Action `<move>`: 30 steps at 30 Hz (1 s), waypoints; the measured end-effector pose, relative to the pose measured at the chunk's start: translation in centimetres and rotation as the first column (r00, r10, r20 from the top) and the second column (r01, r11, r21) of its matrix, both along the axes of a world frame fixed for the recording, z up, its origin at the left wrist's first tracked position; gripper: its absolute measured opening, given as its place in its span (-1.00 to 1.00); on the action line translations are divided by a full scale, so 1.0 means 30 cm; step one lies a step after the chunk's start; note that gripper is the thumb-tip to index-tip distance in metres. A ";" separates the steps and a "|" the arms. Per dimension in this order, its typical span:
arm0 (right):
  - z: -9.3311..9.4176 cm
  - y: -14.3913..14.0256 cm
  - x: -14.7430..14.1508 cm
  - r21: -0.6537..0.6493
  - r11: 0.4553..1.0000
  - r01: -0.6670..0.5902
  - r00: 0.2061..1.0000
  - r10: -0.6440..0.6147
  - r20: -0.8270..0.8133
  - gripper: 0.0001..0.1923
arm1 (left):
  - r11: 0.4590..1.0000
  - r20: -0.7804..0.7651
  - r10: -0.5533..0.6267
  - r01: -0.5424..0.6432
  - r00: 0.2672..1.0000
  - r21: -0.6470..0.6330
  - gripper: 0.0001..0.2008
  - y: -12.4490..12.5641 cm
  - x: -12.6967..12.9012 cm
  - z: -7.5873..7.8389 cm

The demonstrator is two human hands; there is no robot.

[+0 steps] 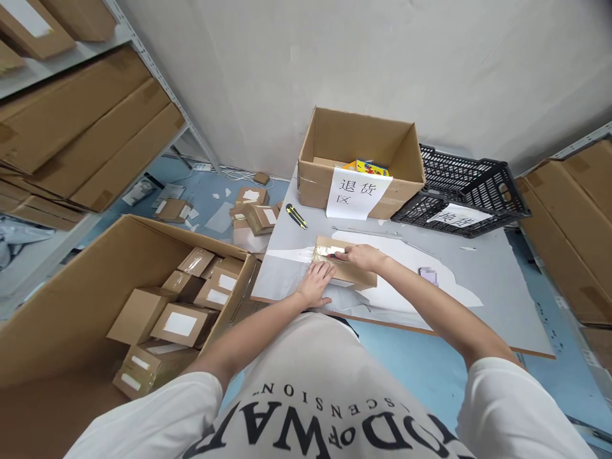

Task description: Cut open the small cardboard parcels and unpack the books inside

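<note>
Looking down from the head camera, a small brown parcel (pixel 345 264) lies flat on the grey tabletop (pixel 482 280), near its front edge and on top of white plastic wrapping (pixel 406 280). The left hand (pixel 315 285) rests palm down against the parcel's near left corner, fingers spread flat and pressing rather than curled around anything. The right hand (pixel 359 257) sits on top of the parcel, its fingers drawn together at a small dark thing on the taped upper face; what that thing is cannot be told, and neither can how tightly the grip closes on it.

Farther back on the tabletop stands an open cardboard box (pixel 361 159) with a white paper sign (pixel 357 193) hanging on its front wall and a yellow packet (pixel 367 168) inside. Just beside it on the right is a black plastic crate (pixel 471 185), also bearing a paper label. A yellow and black utility knife (pixel 296 216) lies left of the open box, well apart from both hands. A small blurred item (pixel 429 275) lies right of the right forearm.

On the floor to the left, a large carton (pixel 71 306) holds many small taped parcels (pixel 184 306). More small boxes (pixel 253 213) are scattered on the blue floor beyond it. Metal shelves (pixel 95 115) with flat cardboard stand at upper left.
</note>
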State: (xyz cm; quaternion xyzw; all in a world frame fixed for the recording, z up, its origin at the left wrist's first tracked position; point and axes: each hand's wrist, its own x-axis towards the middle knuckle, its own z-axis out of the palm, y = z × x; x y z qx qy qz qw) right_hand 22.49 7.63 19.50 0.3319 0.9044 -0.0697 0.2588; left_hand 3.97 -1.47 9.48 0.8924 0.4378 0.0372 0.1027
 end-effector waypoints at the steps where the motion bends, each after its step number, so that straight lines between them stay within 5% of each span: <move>1: -0.003 -0.003 0.011 -0.004 1.000 -0.017 1.000 0.017 -0.005 -0.45 | 1.000 0.001 0.002 -0.002 1.000 -0.003 -0.02 -0.001 0.000 0.000; 14: 0.076 -0.045 0.280 -0.002 0.996 0.090 0.994 -0.090 0.067 -0.40 | 1.000 -0.015 0.006 -0.006 1.000 0.006 -0.03 -0.002 0.008 0.011; 23: 0.086 -0.119 0.532 0.001 0.979 0.204 0.979 -0.204 0.028 -0.36 | 1.000 -0.041 0.017 -0.018 0.999 -0.014 -0.05 -0.005 0.016 0.012; 30: 0.046 -0.171 0.604 0.006 0.957 0.291 0.954 -0.290 -0.073 -0.27 | 0.999 -0.018 0.035 -0.035 0.999 -0.033 -0.06 -0.005 0.021 0.008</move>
